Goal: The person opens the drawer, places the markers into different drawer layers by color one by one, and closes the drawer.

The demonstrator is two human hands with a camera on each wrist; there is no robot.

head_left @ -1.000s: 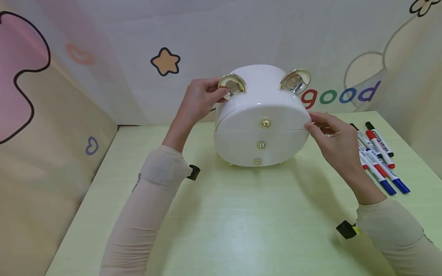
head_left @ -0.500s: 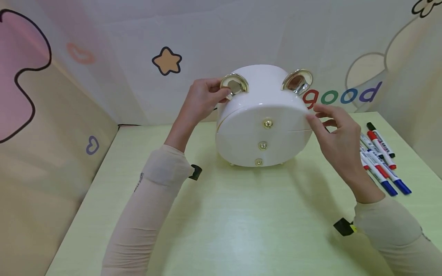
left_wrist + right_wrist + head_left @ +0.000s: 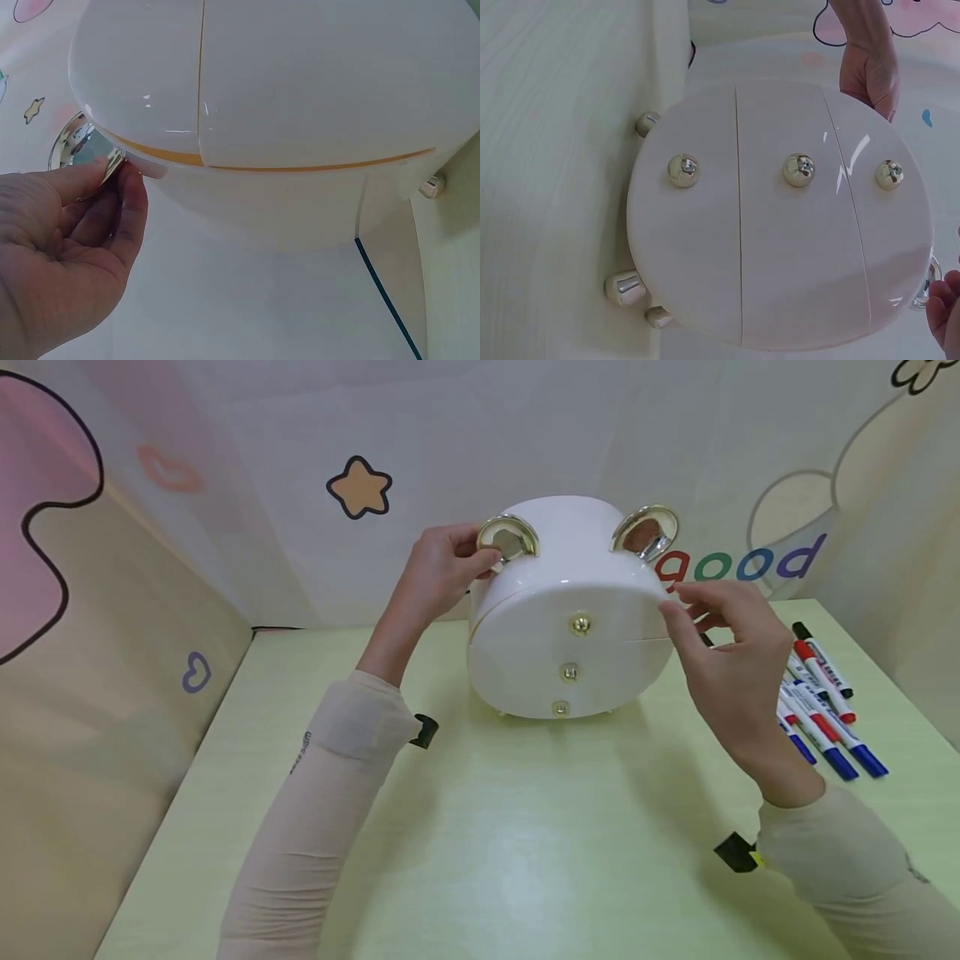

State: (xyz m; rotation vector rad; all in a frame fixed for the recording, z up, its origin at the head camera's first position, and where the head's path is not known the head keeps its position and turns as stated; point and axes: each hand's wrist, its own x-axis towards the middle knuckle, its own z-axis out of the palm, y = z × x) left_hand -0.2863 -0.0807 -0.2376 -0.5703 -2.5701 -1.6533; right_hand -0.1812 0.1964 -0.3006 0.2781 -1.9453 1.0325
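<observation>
While the left hand (image 3: 441, 572) pinches one gold ear (image 3: 512, 537) of the white box (image 3: 525, 660) (centre of the frame), the right hand (image 3: 738, 672), thumb and fingers parted, lingers by its right edge.

Right hand (image 3: 738, 667) partly hides the markers (image 3: 827, 685) — their print too small to read.
</observation>
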